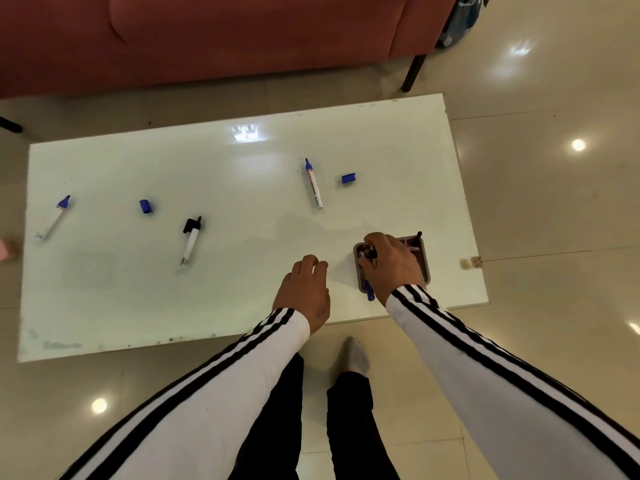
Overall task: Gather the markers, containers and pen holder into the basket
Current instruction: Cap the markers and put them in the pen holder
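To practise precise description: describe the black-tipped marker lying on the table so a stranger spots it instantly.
Start at the white table before the red sofa. Left of its middle, right of a loose blue cap, lies the black marker. Its tip and cap are black; neighbouring markers are blue-tipped.

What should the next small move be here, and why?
Probably the left hand reaches forward to the blue marker ahead of it. That hand rests idle on the table, this marker lies loose nearest it, and the right hand is busy at the basket.
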